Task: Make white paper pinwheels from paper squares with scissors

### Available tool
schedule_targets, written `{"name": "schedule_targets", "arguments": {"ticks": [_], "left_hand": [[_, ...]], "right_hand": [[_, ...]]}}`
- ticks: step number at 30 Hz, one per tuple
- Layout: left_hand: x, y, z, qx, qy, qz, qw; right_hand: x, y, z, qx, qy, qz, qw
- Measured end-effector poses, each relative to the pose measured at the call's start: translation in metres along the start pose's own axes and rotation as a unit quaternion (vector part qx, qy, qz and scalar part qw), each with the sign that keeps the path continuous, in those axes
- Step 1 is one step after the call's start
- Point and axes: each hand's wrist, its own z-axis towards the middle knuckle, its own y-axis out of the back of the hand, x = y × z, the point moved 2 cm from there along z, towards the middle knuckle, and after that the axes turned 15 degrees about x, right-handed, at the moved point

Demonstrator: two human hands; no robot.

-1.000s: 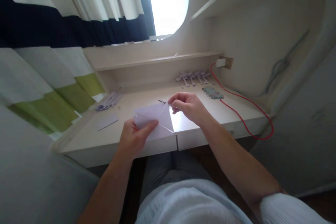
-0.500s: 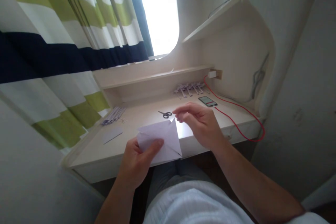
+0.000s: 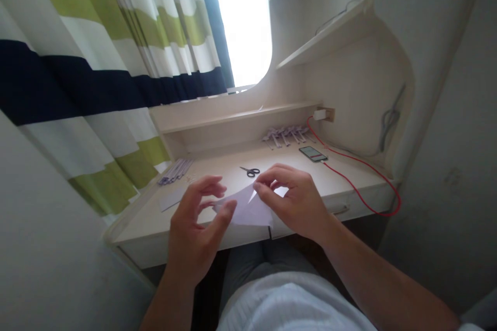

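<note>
A folded piece of white paper is held up in front of the desk's front edge. My right hand pinches it near its upper right corner between thumb and fingertips. At the paper's left edge, my left hand has its thumb and fingers spread apart; one finger may still touch the paper from behind. Black-handled scissors lie on the desk just beyond the paper. Another flat sheet rests on the desk behind my left hand.
Several thin rolled paper sticks lie at the desk's left. Several folded paper shapes with stems sit at the back. A phone lies to the right, its red cable looping past the desk edge to a white charger.
My left hand has loosened its grip on the paper and spread its fingers. My right hand has come in to pinch the paper, which is now tilted. The view has shifted slightly.
</note>
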Motion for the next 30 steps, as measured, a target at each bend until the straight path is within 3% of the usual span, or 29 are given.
{"name": "schedule_targets", "arguments": {"ticks": [4,7,10,15,25,30], "left_hand": [[-0.015,0.000,0.007,0.042,-0.100,0.197,0.974],[-0.018,-0.005,0.006,0.055,-0.106,0.231,0.966],[-0.015,-0.006,0.003,0.064,-0.056,0.183,0.979],[-0.011,-0.003,0.001,0.126,0.026,0.035,0.991],[-0.014,-0.006,0.000,0.152,0.041,-0.064,0.985],[-0.017,-0.005,-0.002,0.124,0.006,0.000,0.992]], "right_hand": [[0.003,-0.007,-0.001,0.027,-0.010,0.002,1.000],[0.005,-0.014,-0.004,0.046,-0.015,0.011,0.999],[0.006,-0.016,-0.007,0.055,-0.023,0.048,0.997],[0.009,-0.009,-0.008,0.053,-0.039,0.127,0.990],[0.012,-0.010,-0.012,0.059,-0.063,0.140,0.986],[0.010,-0.010,-0.012,0.071,-0.073,0.125,0.987]]}}
